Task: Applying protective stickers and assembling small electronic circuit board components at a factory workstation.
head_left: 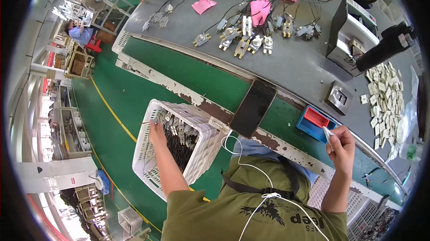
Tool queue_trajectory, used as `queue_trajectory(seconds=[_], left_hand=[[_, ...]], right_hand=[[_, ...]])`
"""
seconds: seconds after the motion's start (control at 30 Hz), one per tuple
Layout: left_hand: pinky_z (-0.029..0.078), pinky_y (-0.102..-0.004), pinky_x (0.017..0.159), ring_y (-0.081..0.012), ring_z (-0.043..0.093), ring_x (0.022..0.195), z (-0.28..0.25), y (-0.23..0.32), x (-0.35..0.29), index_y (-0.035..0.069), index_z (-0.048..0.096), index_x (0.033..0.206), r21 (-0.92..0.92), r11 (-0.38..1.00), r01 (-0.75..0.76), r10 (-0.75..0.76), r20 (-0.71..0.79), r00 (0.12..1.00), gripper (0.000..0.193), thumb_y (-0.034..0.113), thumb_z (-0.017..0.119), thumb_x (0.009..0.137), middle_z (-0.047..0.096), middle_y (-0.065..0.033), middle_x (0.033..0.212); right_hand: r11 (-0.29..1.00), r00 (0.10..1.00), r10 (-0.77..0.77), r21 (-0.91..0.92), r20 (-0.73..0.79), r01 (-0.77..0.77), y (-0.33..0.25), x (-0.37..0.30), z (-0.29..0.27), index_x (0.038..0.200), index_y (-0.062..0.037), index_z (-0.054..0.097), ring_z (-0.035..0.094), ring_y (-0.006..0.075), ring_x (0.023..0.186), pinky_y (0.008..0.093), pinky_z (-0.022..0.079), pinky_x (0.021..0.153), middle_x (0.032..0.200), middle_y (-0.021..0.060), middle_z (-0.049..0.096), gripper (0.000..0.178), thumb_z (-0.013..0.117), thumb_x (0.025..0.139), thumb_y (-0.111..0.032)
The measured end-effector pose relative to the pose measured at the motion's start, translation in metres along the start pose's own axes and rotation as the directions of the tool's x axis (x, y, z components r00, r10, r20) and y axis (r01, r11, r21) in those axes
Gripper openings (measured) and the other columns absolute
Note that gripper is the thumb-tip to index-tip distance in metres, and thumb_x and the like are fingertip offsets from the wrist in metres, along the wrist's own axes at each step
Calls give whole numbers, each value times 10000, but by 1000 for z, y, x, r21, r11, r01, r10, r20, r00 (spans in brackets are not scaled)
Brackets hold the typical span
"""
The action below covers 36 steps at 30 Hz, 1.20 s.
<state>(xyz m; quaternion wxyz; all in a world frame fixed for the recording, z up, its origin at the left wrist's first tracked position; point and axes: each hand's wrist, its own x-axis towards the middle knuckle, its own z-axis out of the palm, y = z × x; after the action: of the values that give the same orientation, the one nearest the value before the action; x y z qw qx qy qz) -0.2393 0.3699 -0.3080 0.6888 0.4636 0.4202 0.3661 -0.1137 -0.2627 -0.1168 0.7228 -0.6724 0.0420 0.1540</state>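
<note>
My left hand [157, 134] reaches over the white plastic crate [201, 145]. Its fingers are closed on a small grey part with a thin wire. Inside the crate lie several grey and white connectors [179, 127] on bunched black wires. Nearer the table, my right hand [342, 147] pinches a small white pointed piece [328, 132], whose kind I cannot make out. Just beside it, a blue bin [309, 128] with a red inner tray [316, 118] stands at the table edge.
A black phone [253, 108] with a white cable lies across the rail. Several wired connectors [242, 44] and pink scraps [260, 10] cover the grey table. On the right are a boxy machine [354, 35], a metal fixture [338, 98] and a pile of white parts [384, 102].
</note>
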Motion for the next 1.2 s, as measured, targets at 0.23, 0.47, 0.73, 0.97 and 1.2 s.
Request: queue_trajectory(seconds=[0.23,0.47,0.73,0.97,1.2], left_hand=[[458,-350,854,-271,555,1008,-26,9,51,-91,422,1254,846,488,216,-221,-120,968,726,517,526,870,544,-208,1185],[440,-233,673,-117,509,778,263,95,-187,21,447,1153,262,607,-750,524,577,626,296,193,532,928,514,-66,966],[447,-355,833,-286,561,975,359,72,-338,57,585,1036,-337,619,-710,133,935,-328,392,243,739,726,579,-122,1071],[448,-367,792,-272,563,910,371,75,-357,52,607,933,-272,541,-796,-1,946,-324,331,261,739,712,588,-85,982],[464,-347,678,-256,583,777,370,71,-354,43,613,862,-148,573,-806,-35,978,-204,134,114,675,767,601,-76,852]], right_hand=[[995,997,-62,-76,-38,59,-6,-3,3,938,-26,535,448,45,466,177,316,389,632,6,520,100,567,882,-102],[864,968,-230,-437,104,252,-25,8,14,1241,-45,450,580,106,670,266,451,618,766,71,628,531,711,783,-103],[729,917,-369,-565,153,387,-33,10,25,1409,-99,257,625,336,742,350,503,659,918,158,654,888,783,700,-189],[619,882,-426,-646,200,446,-29,16,24,1415,-113,246,634,334,783,379,518,638,1021,140,641,862,751,723,-205],[597,873,-452,-665,183,448,-29,17,21,1414,-117,258,626,332,751,377,517,630,993,129,652,888,775,696,-193]])
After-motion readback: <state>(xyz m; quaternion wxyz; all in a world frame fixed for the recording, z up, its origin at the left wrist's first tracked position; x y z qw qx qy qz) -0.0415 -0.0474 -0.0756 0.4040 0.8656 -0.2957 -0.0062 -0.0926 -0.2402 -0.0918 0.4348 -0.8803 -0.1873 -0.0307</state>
